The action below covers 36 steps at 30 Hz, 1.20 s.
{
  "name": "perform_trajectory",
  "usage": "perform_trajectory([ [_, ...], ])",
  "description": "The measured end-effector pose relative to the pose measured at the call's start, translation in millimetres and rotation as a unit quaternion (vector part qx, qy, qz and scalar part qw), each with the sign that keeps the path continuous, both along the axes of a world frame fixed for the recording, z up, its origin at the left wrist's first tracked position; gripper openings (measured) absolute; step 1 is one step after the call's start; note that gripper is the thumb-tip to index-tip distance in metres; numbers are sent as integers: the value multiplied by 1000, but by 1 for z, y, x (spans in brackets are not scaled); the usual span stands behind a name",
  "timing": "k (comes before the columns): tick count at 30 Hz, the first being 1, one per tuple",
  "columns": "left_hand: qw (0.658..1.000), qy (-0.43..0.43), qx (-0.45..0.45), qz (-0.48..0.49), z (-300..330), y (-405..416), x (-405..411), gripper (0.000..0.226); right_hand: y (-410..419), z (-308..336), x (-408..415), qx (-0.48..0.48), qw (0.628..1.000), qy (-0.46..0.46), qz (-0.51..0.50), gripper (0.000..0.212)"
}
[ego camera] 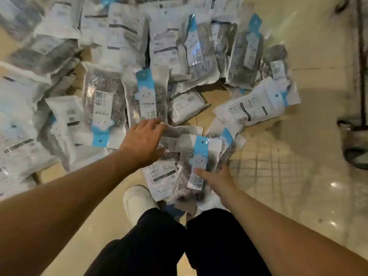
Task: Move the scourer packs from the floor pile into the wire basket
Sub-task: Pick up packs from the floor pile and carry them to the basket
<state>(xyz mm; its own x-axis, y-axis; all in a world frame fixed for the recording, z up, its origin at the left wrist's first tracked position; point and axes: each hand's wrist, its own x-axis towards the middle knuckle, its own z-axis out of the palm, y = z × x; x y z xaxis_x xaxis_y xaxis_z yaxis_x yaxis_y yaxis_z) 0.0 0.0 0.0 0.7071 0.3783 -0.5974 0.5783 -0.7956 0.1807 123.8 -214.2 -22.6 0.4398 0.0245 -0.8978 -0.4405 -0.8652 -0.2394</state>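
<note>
Both hands work at the near edge of the pile. The right hand [216, 179] grips a clear plastic scourer pack with a blue cloud-printed header strip [197, 166], thumb laid across its front and the fingers hidden behind it; further packs seem bunched under this one, though how many I cannot tell. The left hand [143, 142] reaches in from the left with fingers straight and spread, palm down, touching a second pack of steel scourers [171, 140] that lies partly under the held one. A white-backed pack with black print [159, 176] sits just near of that, by a white shoe [137, 204].

Farther out, the floor pile of scourer packs [123, 62] spreads across the left and far parts of the scene, some face up showing grey metal coils and blue strips, others face down showing white labels. They overlap loosely on flattened brown cardboard [47, 174] and the glossy beige tiled floor [288, 196]. At the far right edge stands a dark metal frame [356, 136], blurred and cut off by the picture's edge. Black trousers [159, 246] fill the near middle.
</note>
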Motion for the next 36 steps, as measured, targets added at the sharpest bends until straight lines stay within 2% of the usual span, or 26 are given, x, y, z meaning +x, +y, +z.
perform_trajectory([
  [2,998,18,45,-42,-27,3,11,86,-1,-26,-7,-34,999,0,4,105],
  [4,995,48,64,-60,-44,5,16,90,-3,-45,-14,-54,998,22,-7,103],
  [8,987,42,120,-93,-68,1,12,100,2,-52,-19,-81,996,-5,-38,105],
  [11,985,70,139,-78,-75,-1,14,104,0,-55,-15,-86,995,2,-52,104],
  [14,983,106,140,-56,-70,-7,19,80,-1,-53,-14,-73,996,-18,-46,98],
  [17,989,115,92,2,-43,-14,13,63,2,-35,-14,-50,998,14,-34,81],
  [20,990,104,5,97,11,-16,2,75,-2,2,-9,-16,999,46,-21,52],
  [21,987,94,-27,131,32,-14,0,77,-2,22,-4,-3,999,46,-25,49],
  [23,975,80,-92,186,79,-7,-5,70,-2,68,6,34,999,30,-23,57],
  [25,957,51,-150,244,129,-3,-9,61,-6,120,16,71,997,20,-13,63],
  [28,906,-30,-223,358,212,-4,-13,61,-13,208,31,109,993,10,-47,33],
  [29,883,-63,-248,394,243,-5,-13,61,-14,240,37,123,990,4,-63,35],
  [32,808,-114,-342,466,337,-11,-10,64,-24,336,45,149,982,-16,-113,76],
  [34,783,-136,-373,479,395,-14,-6,70,-30,401,51,180,971,-31,-156,76],
  [36,774,-157,-399,466,454,-21,-3,60,-39,461,53,196,962,-54,-181,75],
])
